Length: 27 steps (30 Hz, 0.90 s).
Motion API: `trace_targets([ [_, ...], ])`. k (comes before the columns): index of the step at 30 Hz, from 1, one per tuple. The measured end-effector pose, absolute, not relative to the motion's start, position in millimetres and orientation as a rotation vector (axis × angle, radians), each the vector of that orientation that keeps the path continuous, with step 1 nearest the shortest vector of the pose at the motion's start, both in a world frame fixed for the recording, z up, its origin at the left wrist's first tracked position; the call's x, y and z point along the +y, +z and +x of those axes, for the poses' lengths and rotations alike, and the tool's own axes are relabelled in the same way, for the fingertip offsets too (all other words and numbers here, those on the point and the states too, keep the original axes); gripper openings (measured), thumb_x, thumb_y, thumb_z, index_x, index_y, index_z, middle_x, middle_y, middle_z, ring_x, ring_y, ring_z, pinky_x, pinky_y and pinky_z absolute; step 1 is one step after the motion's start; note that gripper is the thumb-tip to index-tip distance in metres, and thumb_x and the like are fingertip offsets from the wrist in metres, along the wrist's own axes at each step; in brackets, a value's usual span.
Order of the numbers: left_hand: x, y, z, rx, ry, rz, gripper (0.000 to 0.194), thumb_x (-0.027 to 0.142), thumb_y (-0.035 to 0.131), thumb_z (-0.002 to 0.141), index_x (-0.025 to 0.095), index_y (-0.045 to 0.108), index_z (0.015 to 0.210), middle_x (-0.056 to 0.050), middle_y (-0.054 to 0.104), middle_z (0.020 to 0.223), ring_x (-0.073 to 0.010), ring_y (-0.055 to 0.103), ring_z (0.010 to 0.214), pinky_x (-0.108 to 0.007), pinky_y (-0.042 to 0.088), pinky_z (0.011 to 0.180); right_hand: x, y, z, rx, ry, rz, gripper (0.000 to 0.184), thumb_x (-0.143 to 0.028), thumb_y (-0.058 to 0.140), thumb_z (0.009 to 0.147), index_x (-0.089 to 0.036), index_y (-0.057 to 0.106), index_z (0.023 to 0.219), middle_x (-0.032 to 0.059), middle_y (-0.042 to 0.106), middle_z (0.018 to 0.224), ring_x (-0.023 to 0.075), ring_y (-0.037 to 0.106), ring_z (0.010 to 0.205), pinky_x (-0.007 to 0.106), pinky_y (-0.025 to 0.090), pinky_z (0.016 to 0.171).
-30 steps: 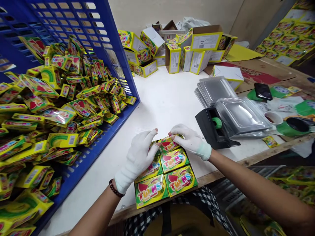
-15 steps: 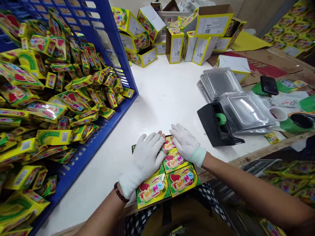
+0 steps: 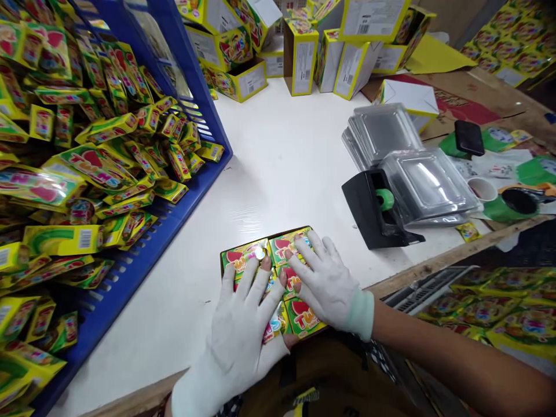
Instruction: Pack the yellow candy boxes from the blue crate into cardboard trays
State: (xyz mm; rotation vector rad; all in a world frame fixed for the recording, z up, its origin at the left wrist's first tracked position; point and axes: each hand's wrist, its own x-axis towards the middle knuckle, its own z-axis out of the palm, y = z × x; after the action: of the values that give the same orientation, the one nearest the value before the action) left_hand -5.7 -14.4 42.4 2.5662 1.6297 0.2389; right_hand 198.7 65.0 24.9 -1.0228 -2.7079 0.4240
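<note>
In white gloves with bare fingertips, my left hand (image 3: 243, 324) and my right hand (image 3: 330, 284) lie flat over small Twins candy boxes (image 3: 304, 315). The boxes are yellow and green with watermelon pictures. They sit in two columns within a shallow open carton (image 3: 222, 260), whose dark rim shows at the back and left. My left fingers spread across the left column, the thumb near the front edge. My right fingers rest on the right column. Part of the boxes is hidden beneath both hands.
A blue crate (image 3: 217, 124) full of loose candy boxes stands at left. On the right are a black tape dispenser (image 3: 377, 214) and clear plastic lids (image 3: 430, 185). Open yellow cartons (image 3: 299, 63) are stacked at the back. The table's wooden edge (image 3: 417, 263) runs along the front.
My left hand has moved back toward me and spread its fingers, uncovering the far left boxes. My right hand has slid nearer over the right column. The view has shifted slightly.
</note>
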Motion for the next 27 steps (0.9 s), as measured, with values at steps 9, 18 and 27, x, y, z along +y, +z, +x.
trace_targets([
  [9,-14.6,42.3,-8.3,1.513,0.262,2.597,0.081,0.072,0.052,0.079,0.02,0.05,0.141,-0.017,0.046,0.15,-0.0435,0.034,0.141,-0.069,0.018,0.114,68.4,18.6,201.5,-2.609,0.434,-0.925,0.048,-0.026,0.045,0.095,-0.008,0.049,0.139,0.0203,0.041,0.151,0.0367,0.019,0.147,0.059,0.026,0.115],
  [18,-43.2,21.3,-9.0,1.29,0.413,2.739,0.032,0.031,0.054,0.09,0.024,0.063,0.12,-0.005,0.059,0.139,-0.0323,0.045,0.133,-0.063,0.014,0.119,29.0,8.7,231.4,-2.832,0.345,-0.685,0.054,-0.041,0.046,0.096,-0.006,0.049,0.137,0.021,0.044,0.15,0.0459,0.023,0.142,0.075,0.012,0.109],
  [27,-7.1,12.1,-14.9,1.127,0.841,3.091,0.025,0.03,0.049,0.092,0.025,0.068,0.108,-0.001,0.073,0.11,-0.0205,0.059,0.115,-0.047,0.011,0.125,53.5,15.5,216.6,-2.738,0.18,-0.655,0.068,-0.062,0.046,0.092,-0.011,0.048,0.137,0.0147,0.054,0.14,0.0342,0.037,0.134,0.06,0.029,0.109],
])
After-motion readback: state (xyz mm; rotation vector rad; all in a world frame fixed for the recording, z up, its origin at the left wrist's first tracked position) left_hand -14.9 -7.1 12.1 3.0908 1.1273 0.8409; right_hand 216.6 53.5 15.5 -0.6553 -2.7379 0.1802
